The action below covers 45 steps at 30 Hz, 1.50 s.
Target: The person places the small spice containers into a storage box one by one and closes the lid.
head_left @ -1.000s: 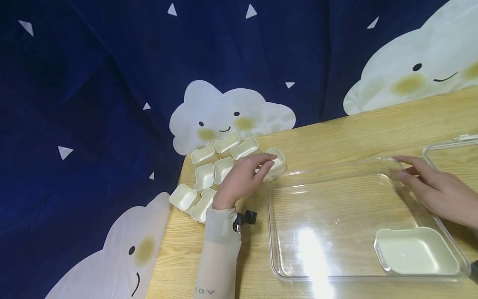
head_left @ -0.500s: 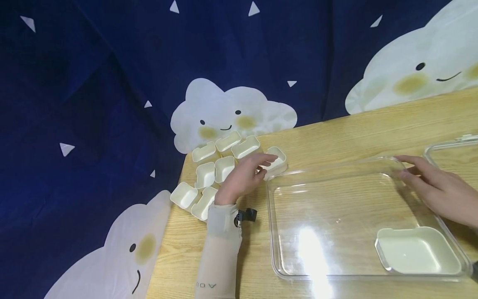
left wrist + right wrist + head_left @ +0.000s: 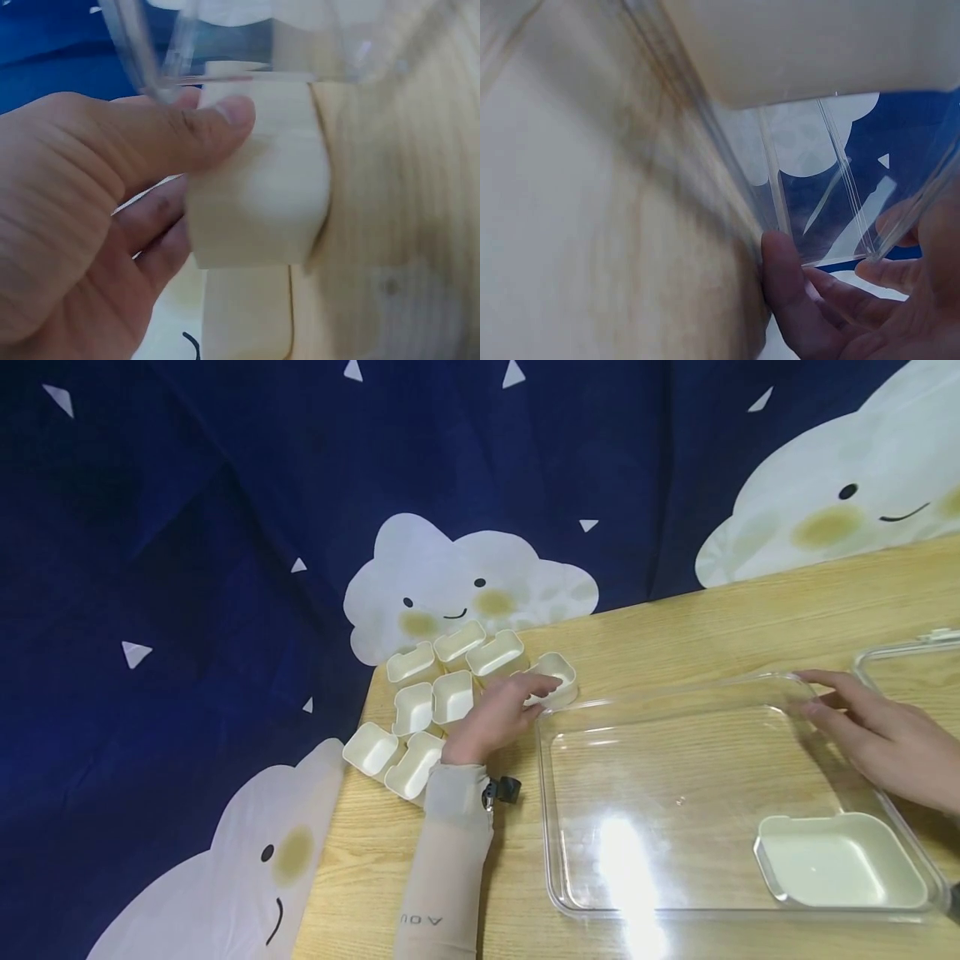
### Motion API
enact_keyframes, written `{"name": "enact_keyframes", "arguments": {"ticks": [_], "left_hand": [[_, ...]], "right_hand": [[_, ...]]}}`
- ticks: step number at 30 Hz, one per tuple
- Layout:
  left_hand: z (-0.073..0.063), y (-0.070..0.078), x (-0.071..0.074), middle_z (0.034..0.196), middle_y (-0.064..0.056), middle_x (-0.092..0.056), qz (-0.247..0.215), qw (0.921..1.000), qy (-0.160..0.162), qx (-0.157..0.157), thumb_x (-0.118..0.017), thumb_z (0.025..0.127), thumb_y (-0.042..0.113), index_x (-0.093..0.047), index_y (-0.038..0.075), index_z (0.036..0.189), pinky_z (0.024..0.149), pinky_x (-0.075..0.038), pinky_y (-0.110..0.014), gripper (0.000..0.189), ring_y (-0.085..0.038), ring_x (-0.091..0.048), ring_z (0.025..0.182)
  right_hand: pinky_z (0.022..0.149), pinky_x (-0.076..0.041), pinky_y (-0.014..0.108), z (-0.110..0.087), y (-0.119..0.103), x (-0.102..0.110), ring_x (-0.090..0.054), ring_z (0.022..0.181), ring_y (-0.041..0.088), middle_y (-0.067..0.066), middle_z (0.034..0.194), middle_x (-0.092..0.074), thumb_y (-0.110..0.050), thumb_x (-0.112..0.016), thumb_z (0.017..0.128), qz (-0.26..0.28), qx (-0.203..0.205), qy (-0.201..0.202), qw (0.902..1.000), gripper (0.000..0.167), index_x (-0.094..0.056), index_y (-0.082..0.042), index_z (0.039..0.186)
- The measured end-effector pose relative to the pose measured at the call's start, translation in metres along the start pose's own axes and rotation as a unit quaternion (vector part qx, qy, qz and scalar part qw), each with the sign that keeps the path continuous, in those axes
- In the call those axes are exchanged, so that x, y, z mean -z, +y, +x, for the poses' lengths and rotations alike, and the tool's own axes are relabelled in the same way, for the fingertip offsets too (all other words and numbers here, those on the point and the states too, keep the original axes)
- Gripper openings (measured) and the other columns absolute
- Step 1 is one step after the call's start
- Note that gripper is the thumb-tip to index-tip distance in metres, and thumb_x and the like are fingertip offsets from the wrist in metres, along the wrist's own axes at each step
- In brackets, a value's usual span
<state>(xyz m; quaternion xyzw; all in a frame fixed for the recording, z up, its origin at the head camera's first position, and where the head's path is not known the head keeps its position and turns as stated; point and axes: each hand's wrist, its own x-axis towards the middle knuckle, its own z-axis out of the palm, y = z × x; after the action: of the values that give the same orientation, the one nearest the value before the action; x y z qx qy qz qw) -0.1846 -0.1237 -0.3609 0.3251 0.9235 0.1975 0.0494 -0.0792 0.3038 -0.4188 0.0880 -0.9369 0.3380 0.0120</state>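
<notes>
My left hand point(image 3: 497, 714) is at a small cream plastic bin point(image 3: 564, 675) by the clear box's far left corner. In the left wrist view the thumb presses on the outer wall of this bin point(image 3: 262, 195), while the other fingers lie along its far side. My right hand point(image 3: 877, 735) grips the far right corner of the large clear plastic box point(image 3: 543, 802). In the right wrist view its fingers point(image 3: 780, 274) are curled at the clear wall. One larger cream bin point(image 3: 832, 864) lies inside the box, in its near right corner.
Several cream bins point(image 3: 412, 708) stand grouped at the table's left end, beside my left forearm. Another clear plastic piece with a rim point(image 3: 873, 653) lies at the right edge. A dark blue curtain point(image 3: 247, 527) with clouds hangs behind the wooden table point(image 3: 360, 860).
My left hand has shifted slightly right and closer against the small cream bin, its thumb now less visible from above. The right hand and the clear box have stayed put.
</notes>
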Motion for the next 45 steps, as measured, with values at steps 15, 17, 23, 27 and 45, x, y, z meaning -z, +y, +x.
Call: {"name": "enact_keyframes", "arguments": {"ticks": [15,17,23,27,45], "left_hand": [[-0.0011,0.005,-0.0071,0.131,0.001,-0.073,0.071,0.9966,-0.025,0.034,-0.059,0.104,0.008,-0.068,0.019,0.133,0.108,-0.054,-0.033,0.033,-0.017,-0.069,0.125],[-0.0016,0.0053,-0.0078,0.134,0.002,-0.072,0.077,0.996,-0.027,0.036,-0.058,0.104,0.007,-0.067,0.02,0.136,0.109,-0.053,-0.032,0.035,-0.017,-0.068,0.126],[-0.0028,0.0062,-0.0083,0.139,0.0,-0.07,0.109,0.9934,-0.027,0.025,-0.055,0.103,0.003,-0.06,0.021,0.144,0.11,-0.053,-0.033,0.045,-0.019,-0.068,0.127],[-0.0032,0.006,-0.0082,0.139,-0.001,-0.07,0.118,0.9924,-0.023,0.025,-0.055,0.103,0.004,-0.059,0.021,0.145,0.107,-0.055,-0.035,0.046,-0.02,-0.069,0.125],[-0.0042,0.0051,-0.0099,0.112,-0.005,-0.077,0.118,0.9913,-0.045,0.039,-0.053,0.103,0.002,-0.05,0.021,0.152,0.099,-0.058,-0.035,0.053,-0.018,-0.074,0.101]], "right_hand": [[0.056,-0.039,0.022,0.0012,-0.001,0.0003,-0.046,0.083,-0.022,0.029,0.12,-0.066,-0.023,-0.044,0.111,0.01,-0.003,0.004,0.9999,0.048,-0.039,-0.01,0.156],[0.056,-0.039,0.022,0.0022,-0.0012,0.0006,-0.045,0.084,-0.024,0.029,0.119,-0.067,-0.023,-0.044,0.11,0.01,-0.002,0.004,0.9999,0.048,-0.039,-0.01,0.156],[0.057,-0.04,0.022,0.0018,-0.0016,0.0008,-0.043,0.086,-0.025,0.03,0.124,-0.065,-0.025,-0.043,0.111,0.006,-0.013,-0.009,0.9999,0.049,-0.036,-0.011,0.158],[0.056,-0.04,0.022,0.0002,-0.002,0.0009,-0.044,0.084,-0.024,0.031,0.126,-0.062,-0.025,-0.042,0.111,0.007,-0.015,-0.014,0.9998,0.051,-0.034,-0.011,0.159],[0.054,-0.044,0.022,0.0002,-0.0021,0.0004,-0.049,0.079,-0.017,0.035,0.128,-0.058,-0.022,-0.04,0.112,0.013,-0.007,-0.02,0.9997,0.051,-0.031,-0.006,0.159]]}}
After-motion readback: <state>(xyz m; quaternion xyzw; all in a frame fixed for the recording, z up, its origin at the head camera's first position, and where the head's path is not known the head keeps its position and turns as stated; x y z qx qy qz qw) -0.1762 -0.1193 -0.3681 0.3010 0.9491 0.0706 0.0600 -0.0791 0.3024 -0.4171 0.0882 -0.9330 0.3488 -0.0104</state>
